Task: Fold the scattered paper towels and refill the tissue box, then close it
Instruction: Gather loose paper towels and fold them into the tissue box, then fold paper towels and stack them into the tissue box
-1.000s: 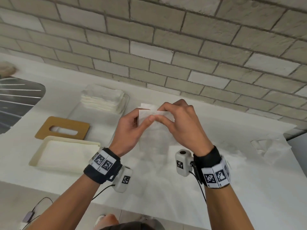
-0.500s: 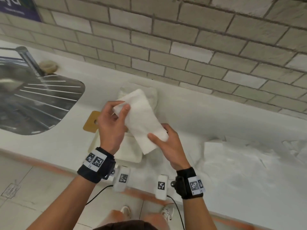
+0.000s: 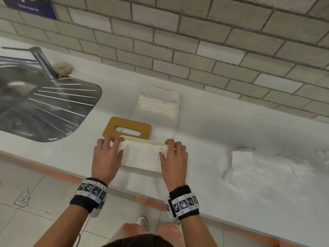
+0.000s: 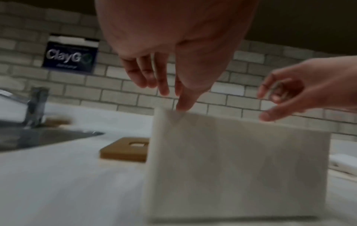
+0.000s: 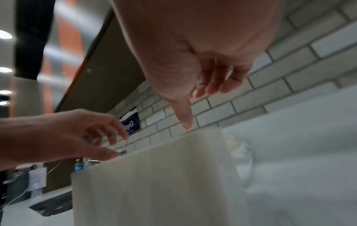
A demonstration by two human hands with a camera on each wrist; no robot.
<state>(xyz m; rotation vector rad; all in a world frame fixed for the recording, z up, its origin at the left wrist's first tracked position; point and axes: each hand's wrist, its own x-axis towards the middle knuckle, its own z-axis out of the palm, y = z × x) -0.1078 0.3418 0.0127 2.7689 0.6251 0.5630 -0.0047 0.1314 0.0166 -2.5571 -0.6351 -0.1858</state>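
Observation:
A folded white paper towel [image 3: 142,155] [image 4: 237,165] [image 5: 154,183] lies across the cream tissue box [image 3: 142,140] near the counter's front edge. My left hand [image 3: 108,148] [image 4: 166,85] rests on the towel's left end with straight fingers, thumb at its corner. At the right end my right hand [image 3: 173,148] [image 5: 195,104] touches the towel, fingers loose and thumb tip on the edge. The box's brown slotted lid [image 3: 127,130] [image 4: 125,149] lies flat just behind the box. The towel and my hands hide the inside of the box.
A stack of folded towels [image 3: 158,102] sits behind the lid near the brick wall. Unfolded towels [image 3: 263,168] are spread over the counter to the right. A steel sink [image 3: 44,107] with a tap [image 3: 43,61] is at the left.
Both hands carried the folded towel from mid-air leftward and down onto the tissue box. Their grip on it has loosened. The head view has swung left toward the sink.

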